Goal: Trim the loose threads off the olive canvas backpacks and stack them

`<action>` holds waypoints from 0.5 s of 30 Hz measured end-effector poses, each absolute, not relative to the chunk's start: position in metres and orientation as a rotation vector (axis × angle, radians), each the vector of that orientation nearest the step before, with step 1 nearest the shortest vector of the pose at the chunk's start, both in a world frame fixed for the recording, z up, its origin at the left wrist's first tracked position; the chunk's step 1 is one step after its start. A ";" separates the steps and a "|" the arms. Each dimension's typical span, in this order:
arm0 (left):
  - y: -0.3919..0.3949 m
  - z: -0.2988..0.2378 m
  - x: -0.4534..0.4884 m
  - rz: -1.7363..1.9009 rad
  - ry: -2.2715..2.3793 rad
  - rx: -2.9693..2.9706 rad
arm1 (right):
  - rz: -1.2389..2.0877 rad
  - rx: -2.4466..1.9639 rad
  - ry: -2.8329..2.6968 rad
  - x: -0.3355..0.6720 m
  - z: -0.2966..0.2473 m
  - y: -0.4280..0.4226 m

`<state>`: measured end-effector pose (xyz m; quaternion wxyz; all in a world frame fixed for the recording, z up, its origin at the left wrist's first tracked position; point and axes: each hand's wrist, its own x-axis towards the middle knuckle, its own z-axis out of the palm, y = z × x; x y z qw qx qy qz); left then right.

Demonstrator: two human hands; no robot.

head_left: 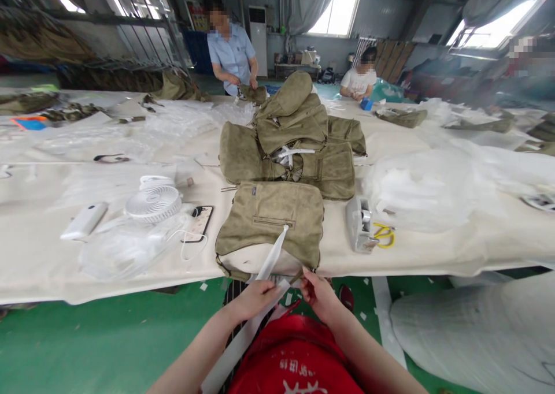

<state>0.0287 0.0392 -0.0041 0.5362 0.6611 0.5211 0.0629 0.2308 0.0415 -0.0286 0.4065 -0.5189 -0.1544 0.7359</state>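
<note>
An olive canvas bag (269, 220) lies flat at the near edge of the white table (65, 261), stuffed with white filling that shows at its open bottom. A long white paper strip (272, 260) runs from the bag's zip pocket down over the edge. My left hand (255, 297) is closed on this strip just below the table edge. My right hand (318, 293) pinches the bag's lower right edge beside the strip.
A pile of several more olive bags (299, 134) lies behind. A tape dispenser (359, 223) and yellow scissors (384, 235) sit to the right, a small white fan (152, 202), phone (199, 223) and power bank (84, 220) to the left. Two people work at the far side. Plastic sheeting (433, 192) covers the right.
</note>
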 end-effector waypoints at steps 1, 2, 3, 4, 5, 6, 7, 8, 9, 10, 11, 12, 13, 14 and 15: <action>0.040 -0.003 0.030 0.153 1.235 1.564 | 1.844 -1.336 -0.375 0.231 -0.030 0.042; 0.041 -0.002 0.033 0.166 1.233 1.566 | 1.841 -1.362 -0.382 0.231 -0.033 0.041; 0.043 -0.002 0.036 0.182 1.234 1.576 | 1.846 -1.380 -0.406 0.230 -0.036 0.041; 0.044 -0.002 0.040 0.191 1.239 1.587 | 1.856 -1.391 -0.440 0.229 -0.039 0.041; 0.046 -0.004 0.044 0.192 1.249 1.598 | 1.868 -1.396 -0.482 0.228 -0.042 0.040; 0.047 -0.005 0.048 0.185 1.265 1.610 | 1.877 -1.400 -0.527 0.227 -0.046 0.039; 0.049 -0.008 0.051 0.170 1.287 1.625 | 1.884 -1.408 -0.577 0.228 -0.049 0.039; 0.050 -0.011 0.055 0.151 1.309 1.645 | 1.884 -1.427 -0.632 0.230 -0.051 0.038; 0.051 -0.014 0.057 0.135 1.329 1.671 | 1.878 -1.462 -0.696 0.233 -0.053 0.038; 0.052 -0.017 0.059 0.125 1.344 1.700 | 1.860 -1.516 -0.771 0.238 -0.054 0.039; 0.053 -0.020 0.060 0.119 1.354 1.727 | 1.823 -1.583 -0.852 0.244 -0.054 0.039; 0.054 -0.023 0.060 0.114 1.360 1.747 | 1.754 -1.656 -0.935 0.251 -0.055 0.040; 0.054 -0.025 0.060 0.109 1.363 1.757 | 1.648 -1.722 -1.014 0.259 -0.055 0.041; 0.054 -0.028 0.060 0.105 1.367 1.759 | 1.511 -1.772 -1.078 0.266 -0.056 0.043; 0.054 -0.030 0.060 0.097 1.369 1.758 | 1.364 -1.796 -1.120 0.273 -0.057 0.044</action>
